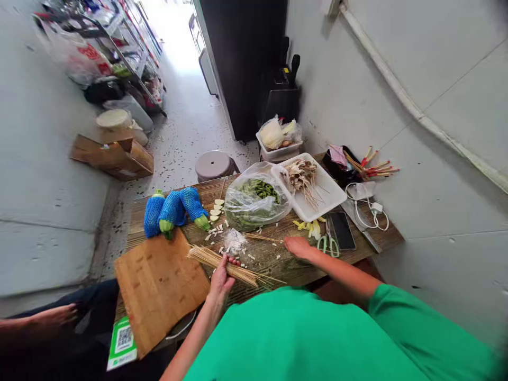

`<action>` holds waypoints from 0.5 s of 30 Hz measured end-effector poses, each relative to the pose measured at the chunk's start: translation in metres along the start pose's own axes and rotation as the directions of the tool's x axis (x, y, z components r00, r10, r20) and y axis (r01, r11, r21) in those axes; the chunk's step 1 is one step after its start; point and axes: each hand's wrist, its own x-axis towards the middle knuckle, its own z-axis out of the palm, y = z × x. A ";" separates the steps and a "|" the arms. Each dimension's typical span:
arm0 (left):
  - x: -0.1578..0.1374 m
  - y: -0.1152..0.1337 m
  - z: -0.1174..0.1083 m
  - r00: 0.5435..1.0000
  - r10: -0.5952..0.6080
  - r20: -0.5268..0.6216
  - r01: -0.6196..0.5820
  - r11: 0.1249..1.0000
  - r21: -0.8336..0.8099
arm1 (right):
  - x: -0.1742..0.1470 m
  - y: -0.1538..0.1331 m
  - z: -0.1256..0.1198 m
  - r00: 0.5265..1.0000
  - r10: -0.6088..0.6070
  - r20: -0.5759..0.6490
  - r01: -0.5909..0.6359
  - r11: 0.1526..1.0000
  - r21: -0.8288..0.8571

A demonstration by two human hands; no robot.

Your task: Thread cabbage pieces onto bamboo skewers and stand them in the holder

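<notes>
The left hand (pixel 221 278) has its grip closed round a bundle of bamboo skewers (pixel 222 263), fingers wrapped over the top near the middle of the bundle, which lies slantwise on the bench (pixel 278 262) with its far end fanning out loose to the right of that grip. The right hand (pixel 298 246) rests flat and low on the wood, fingers together and pointing left; it touches, or all but touches, the end of a single skewer (pixel 264 238) lying out toward the bundle, though I cannot tell whether it is pinching that stick or only pressing on it. To my eye the thing to get right here is keeping the bundle held firm but not crushed, so one stick can be drawn free without dragging the rest, and keeping the points turned away from the fingers. Just beyond the left grip are scattered white cut pieces (pixel 235 241); farther back sits a clear bag of green pods (pixel 254 203). Beside the right grip lie green-handled scissors (pixel 328 245) and a dark phone (pixel 342 230), with a white tray (pixel 329 193) of threaded skewers behind. A cutting board (pixel 159 286) lies to the left.
</notes>
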 end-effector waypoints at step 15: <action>-0.025 0.020 0.009 0.992 -0.040 0.123 0.047 0.997 -0.057 | 0.030 -0.158 0.025 0.952 -0.305 -0.025 0.305 0.941 0.149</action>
